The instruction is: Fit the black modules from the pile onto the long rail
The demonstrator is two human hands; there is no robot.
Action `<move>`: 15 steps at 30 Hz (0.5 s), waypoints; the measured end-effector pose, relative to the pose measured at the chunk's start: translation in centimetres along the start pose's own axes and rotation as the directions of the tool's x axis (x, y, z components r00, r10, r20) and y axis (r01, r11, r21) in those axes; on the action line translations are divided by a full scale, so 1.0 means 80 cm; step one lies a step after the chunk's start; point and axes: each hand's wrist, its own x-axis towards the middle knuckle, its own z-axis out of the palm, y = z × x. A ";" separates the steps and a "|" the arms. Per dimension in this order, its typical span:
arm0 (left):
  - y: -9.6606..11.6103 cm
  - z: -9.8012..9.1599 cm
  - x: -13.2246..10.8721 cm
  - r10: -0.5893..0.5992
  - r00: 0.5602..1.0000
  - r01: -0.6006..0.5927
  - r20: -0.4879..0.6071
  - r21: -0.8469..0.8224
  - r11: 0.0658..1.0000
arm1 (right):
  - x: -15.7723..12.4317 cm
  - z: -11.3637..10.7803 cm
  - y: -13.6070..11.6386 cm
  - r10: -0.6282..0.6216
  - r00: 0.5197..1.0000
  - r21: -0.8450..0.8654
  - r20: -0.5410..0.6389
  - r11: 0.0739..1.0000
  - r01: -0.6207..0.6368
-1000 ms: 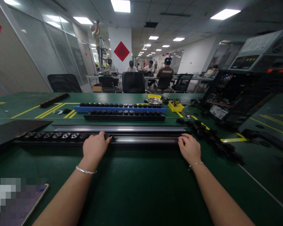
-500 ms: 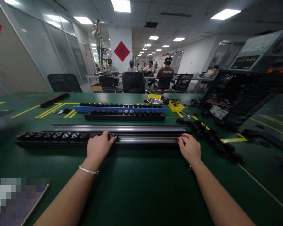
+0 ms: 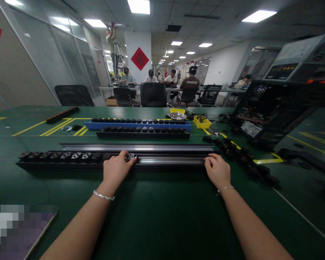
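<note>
A long black channel (image 3: 170, 162) lies across the green table in front of me, its shiny inner floor bare on the right. Small dark ribbed parts (image 3: 76, 156) with metallic tops line its left portion. My left hand (image 3: 115, 170) is closed over the channel near the middle, thumb and fingers pinching the last small part (image 3: 131, 156) of the row. At the right end, my right hand (image 3: 219, 170) grips the channel with bent fingers. Just behind lies a second shiny-floored channel (image 3: 135, 147). My fingers hide some of the parts.
Farther back, a blue rail (image 3: 138, 126) and a shorter black rail (image 3: 143, 135) carry more dark parts. A metal bowl (image 3: 178, 116) and yellow tray (image 3: 202, 122) stand behind. Dark parts (image 3: 243, 159) and an open computer case (image 3: 256, 108) occupy the right. People sit at a far table.
My left hand has slid slightly right along the channel with the small part at its fingertips, and the row has shifted a little with it. My right hand stays in place.
</note>
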 end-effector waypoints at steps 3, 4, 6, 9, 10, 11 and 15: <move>0.001 0.003 0.000 -0.003 1.000 0.002 -0.008 -0.043 0.999 | 0.000 0.000 0.000 -0.001 1.000 0.002 0.002 1.000 0.001; 0.002 0.003 0.000 -0.006 1.000 0.006 -0.006 -0.055 0.998 | 0.000 0.000 0.000 0.001 1.000 0.005 0.001 1.000 -0.001; 0.003 0.004 0.000 -0.013 1.000 0.013 -0.004 -0.077 0.997 | 0.000 0.000 0.000 0.007 1.000 0.010 0.001 1.000 -0.007; 0.005 0.004 0.000 -0.020 1.000 0.019 -0.005 -0.102 0.995 | 0.000 0.000 0.000 0.012 1.000 0.012 0.008 1.000 -0.012; 0.006 0.004 0.000 -0.021 1.000 0.021 -0.004 -0.107 0.994 | 0.000 0.000 0.000 0.013 1.000 0.011 0.010 1.000 -0.013; 0.007 0.004 0.000 -0.021 1.000 0.021 -0.005 -0.112 0.993 | 0.000 0.000 0.000 0.013 1.000 0.010 0.010 1.000 -0.013; 0.009 0.005 -0.001 -0.012 1.000 0.010 -0.015 -0.131 0.991 | 0.000 0.000 -0.001 0.020 1.000 0.010 0.011 1.000 -0.020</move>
